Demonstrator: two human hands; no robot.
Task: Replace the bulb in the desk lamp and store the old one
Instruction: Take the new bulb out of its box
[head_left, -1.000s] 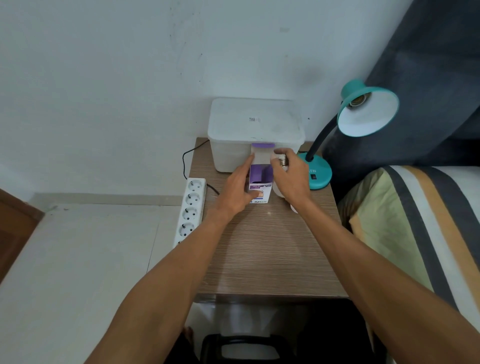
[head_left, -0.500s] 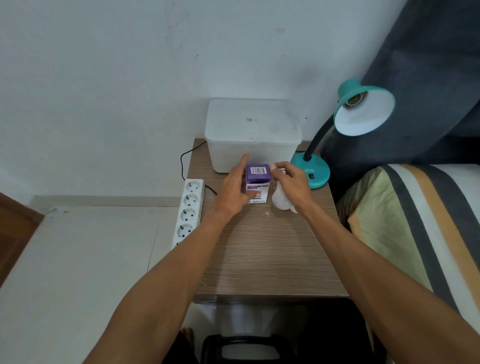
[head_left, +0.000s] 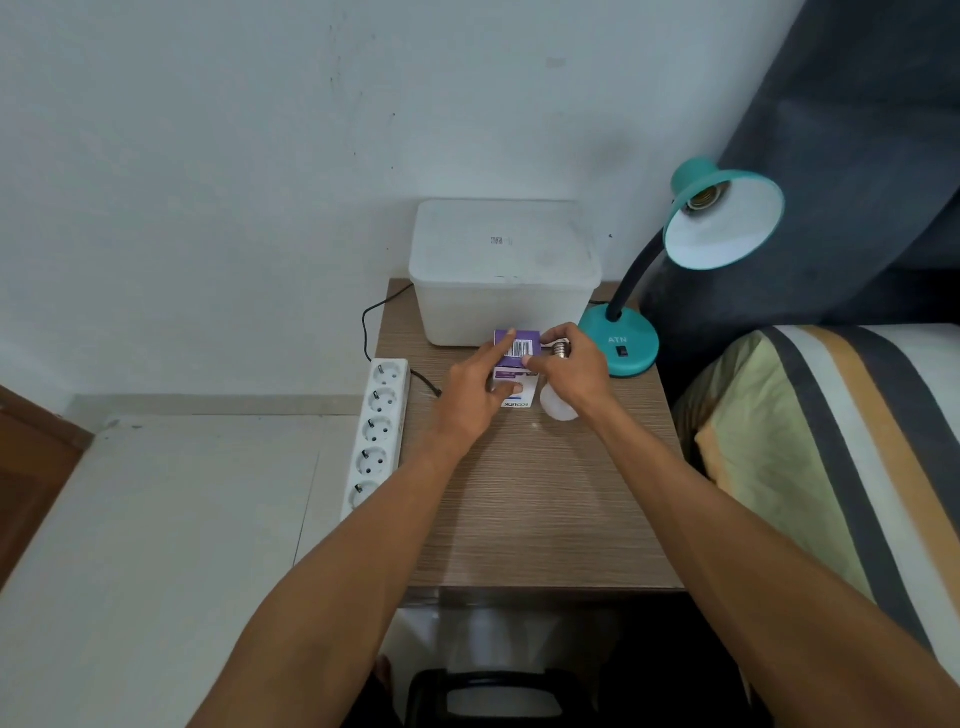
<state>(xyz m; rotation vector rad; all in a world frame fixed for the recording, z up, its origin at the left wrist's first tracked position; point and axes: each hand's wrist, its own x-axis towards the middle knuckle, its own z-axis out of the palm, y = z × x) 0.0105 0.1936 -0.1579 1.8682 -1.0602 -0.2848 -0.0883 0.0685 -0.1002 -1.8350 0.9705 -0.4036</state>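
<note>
A small purple and white bulb box (head_left: 515, 397) stands on the wooden bedside table (head_left: 524, 499), its top flap folded down. My left hand (head_left: 475, 397) holds the box's left side, forefinger on its top. My right hand (head_left: 571, 369) holds a white bulb (head_left: 558, 405), metal base pointing away from me, while its thumb and forefinger touch the box's top right corner. The teal desk lamp (head_left: 722, 223) stands at the table's back right, its shade tilted toward me with an empty socket.
A lidded white plastic container (head_left: 504, 270) sits at the back of the table against the wall. A white power strip (head_left: 376, 431) lies along the table's left edge with a black cable. A striped bed (head_left: 831, 441) adjoins the right side.
The box's open top flap has been folded shut. My right hand moved slightly left onto the box top, still holding the bulb. My left hand stays on the box.
</note>
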